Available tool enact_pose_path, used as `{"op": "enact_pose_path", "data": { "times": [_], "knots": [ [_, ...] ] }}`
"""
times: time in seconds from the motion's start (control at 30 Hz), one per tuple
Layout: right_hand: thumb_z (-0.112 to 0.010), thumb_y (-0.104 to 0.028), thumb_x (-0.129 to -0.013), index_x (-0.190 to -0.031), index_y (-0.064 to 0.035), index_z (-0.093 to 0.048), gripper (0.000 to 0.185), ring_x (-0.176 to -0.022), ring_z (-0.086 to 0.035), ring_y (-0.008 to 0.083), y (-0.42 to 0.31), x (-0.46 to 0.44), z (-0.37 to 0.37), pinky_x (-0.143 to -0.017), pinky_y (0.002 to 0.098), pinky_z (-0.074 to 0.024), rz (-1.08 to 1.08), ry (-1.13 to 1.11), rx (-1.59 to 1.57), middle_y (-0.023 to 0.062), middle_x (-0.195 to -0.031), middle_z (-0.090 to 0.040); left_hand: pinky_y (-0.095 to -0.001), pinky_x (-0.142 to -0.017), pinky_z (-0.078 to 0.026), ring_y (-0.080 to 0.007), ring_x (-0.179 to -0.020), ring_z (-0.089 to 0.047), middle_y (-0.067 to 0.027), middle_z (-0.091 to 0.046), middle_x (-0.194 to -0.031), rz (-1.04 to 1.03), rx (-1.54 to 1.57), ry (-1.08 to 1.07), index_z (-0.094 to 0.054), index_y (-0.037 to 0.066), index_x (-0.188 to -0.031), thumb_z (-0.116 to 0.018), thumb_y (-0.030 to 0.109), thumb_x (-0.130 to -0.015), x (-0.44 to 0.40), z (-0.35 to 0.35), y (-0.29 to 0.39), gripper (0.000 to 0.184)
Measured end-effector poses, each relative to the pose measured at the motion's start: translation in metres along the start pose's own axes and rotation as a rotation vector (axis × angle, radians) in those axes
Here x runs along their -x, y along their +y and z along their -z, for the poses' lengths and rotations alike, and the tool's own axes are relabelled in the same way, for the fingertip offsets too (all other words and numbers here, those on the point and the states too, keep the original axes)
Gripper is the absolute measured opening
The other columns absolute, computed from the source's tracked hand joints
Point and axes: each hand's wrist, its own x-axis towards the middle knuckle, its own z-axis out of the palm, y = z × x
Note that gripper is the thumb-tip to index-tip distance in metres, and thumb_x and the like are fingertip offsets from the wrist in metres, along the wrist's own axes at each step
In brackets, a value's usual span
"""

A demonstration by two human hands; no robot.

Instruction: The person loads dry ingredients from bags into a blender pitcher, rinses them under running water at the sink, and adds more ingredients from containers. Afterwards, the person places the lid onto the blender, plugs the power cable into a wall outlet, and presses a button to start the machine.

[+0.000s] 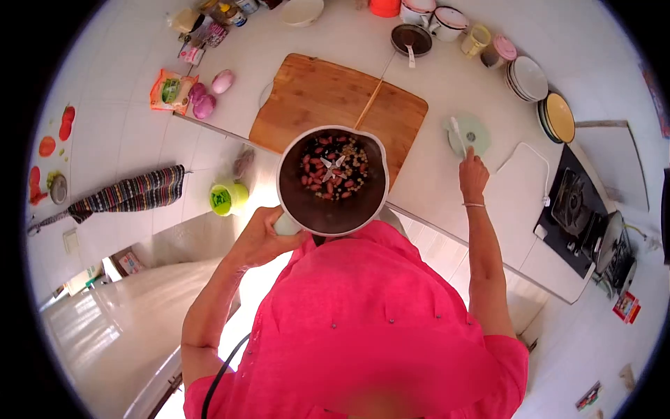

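Observation:
A dark blender jug (pixel 331 209) with a pale rim is held close to the body; red beans or peanuts, small yellow beans and a metal blade lie inside. My left hand (pixel 267 237) is wrapped round the jug's pale green handle (pixel 286 225). Over the counter at the right, my right hand (pixel 474 172) is at the end of a white utensil or handle (pixel 458 134) lying across a round pale green base (pixel 477 137); its fingers look closed there. A wooden chopping board (pixel 314 94) lies beyond the jug, with chopsticks (pixel 370 105) on it.
Purple onions (pixel 203 106) and a packet (pixel 169 91) sit at the left counter edge. A small dark pan (pixel 412 40), pots, stacked bowls (pixel 528 78) and yellow plates (pixel 560 117) line the back. A stove (pixel 574 202) stands right; a white cord (pixel 547 183) crosses the counter.

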Motion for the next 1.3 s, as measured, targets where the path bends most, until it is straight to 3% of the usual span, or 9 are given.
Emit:
{"op": "enact_pose_path", "data": {
  "times": [0.3, 0.37, 0.43, 0.6, 0.7, 0.83, 1.0, 1.2, 1.3],
  "knots": [
    [-0.070, -0.025, -0.080, -0.124, 0.0027, -0.051, 0.056, -0.110, -0.055, 0.0327, -0.043, 0.003, 0.117, -0.092, 0.0446, -0.0456, 0.032, -0.181, -0.057, 0.0195, -0.116, -0.059, -0.0258, -0.064, -0.049, -0.0082, -0.068, -0.058, -0.0024, -0.066, -0.077, 0.008, 0.080, 0.039, -0.067, 0.001, -0.096, -0.071, 0.015, -0.076, 0.015, -0.004, -0.015, 0.024],
    [-0.072, -0.030, -0.079, -0.132, 0.0008, -0.047, 0.066, -0.124, -0.048, 0.0335, -0.079, -0.008, 0.176, -0.102, 0.0439, -0.0403, 0.253, -0.078, -0.595, 0.0194, -0.132, -0.052, -0.0258, -0.064, -0.049, -0.0084, -0.068, -0.058, -0.0027, -0.066, -0.077, -0.014, 0.072, 0.038, -0.067, 0.001, -0.097, -0.071, 0.014, -0.076, 0.020, -0.003, -0.021, 0.025],
    [-0.070, -0.027, -0.081, -0.137, -0.0048, -0.046, 0.066, -0.132, -0.042, 0.0323, -0.131, -0.020, 0.256, -0.108, 0.0410, -0.0349, 0.400, -0.333, -1.249, 0.0185, -0.140, -0.046, -0.0255, -0.064, -0.049, -0.0082, -0.068, -0.058, -0.0025, -0.066, -0.077, -0.072, 0.083, 0.041, -0.066, 0.001, -0.099, -0.071, 0.014, -0.076, 0.024, -0.001, -0.026, 0.026],
    [-0.063, -0.017, -0.079, -0.137, -0.0076, -0.048, 0.060, -0.123, -0.051, 0.0238, -0.227, -0.032, 0.323, -0.104, 0.0350, -0.0390, 0.664, -0.611, -1.685, 0.0135, -0.135, -0.052, -0.0231, -0.061, -0.046, -0.0045, -0.069, -0.054, 0.0021, -0.066, -0.078, -0.150, 0.096, 0.075, -0.068, 0.002, -0.090, -0.073, 0.009, -0.078, 0.041, -0.001, -0.032, 0.016],
    [-0.055, -0.022, -0.081, -0.132, -0.0037, -0.052, 0.055, -0.118, -0.053, 0.0202, -0.264, -0.018, 0.349, -0.102, 0.0340, -0.0400, 0.541, -0.780, -1.769, 0.0121, -0.129, -0.056, -0.0251, -0.064, -0.048, -0.0061, -0.071, -0.056, 0.0019, -0.065, -0.077, -0.160, 0.198, 0.085, -0.068, 0.001, -0.088, -0.074, 0.009, -0.077, 0.066, 0.009, -0.055, 0.014],
    [-0.046, -0.020, -0.074, -0.125, 0.0023, -0.055, 0.056, -0.116, -0.055, 0.0255, -0.292, 0.014, 0.398, -0.104, 0.0358, -0.0382, 0.755, -0.506, -1.660, 0.0158, -0.124, -0.059, -0.0278, -0.077, -0.050, -0.0110, -0.085, -0.063, -0.0052, -0.070, -0.090, -0.372, 0.170, 0.156, -0.067, 0.003, -0.104, -0.070, 0.009, -0.078, 0.107, 0.016, -0.079, 0.027],
    [-0.044, -0.022, -0.071, -0.125, 0.0031, -0.054, 0.060, -0.120, -0.053, 0.0352, -0.321, 0.026, 0.451, -0.111, 0.0406, -0.0295, 1.175, -0.166, -1.323, 0.0189, -0.126, -0.058, -0.0300, -0.080, -0.050, -0.0150, -0.089, -0.064, -0.0093, -0.070, -0.097, -0.698, 0.238, 0.411, -0.066, 0.003, -0.101, -0.071, 0.002, -0.073, 0.140, 0.027, -0.096, 0.029],
    [-0.043, -0.026, -0.070, -0.125, 0.0024, -0.055, 0.063, -0.119, -0.055, 0.0339, -0.364, 0.010, 0.469, -0.112, 0.0434, -0.0260, 1.126, -0.263, -1.415, 0.0177, -0.125, -0.060, -0.0319, -0.075, -0.051, -0.0155, -0.079, -0.063, -0.0095, -0.069, -0.088, -0.654, 0.137, 0.460, -0.065, 0.002, -0.098, -0.069, 0.001, -0.068, 0.142, 0.064, -0.099, 0.030],
    [-0.043, -0.026, -0.069, -0.124, 0.0030, -0.056, 0.064, -0.120, -0.055, 0.0314, -0.367, 0.016, 0.475, -0.113, 0.0440, -0.0239, 1.281, -0.110, -1.327, 0.0185, -0.126, -0.059, -0.0336, -0.076, -0.052, -0.0212, -0.082, -0.066, -0.0114, -0.070, -0.092, -0.662, 0.532, 0.448, -0.066, 0.005, -0.102, -0.071, 0.002, -0.067, 0.158, 0.054, -0.103, 0.035]
  ]
}}
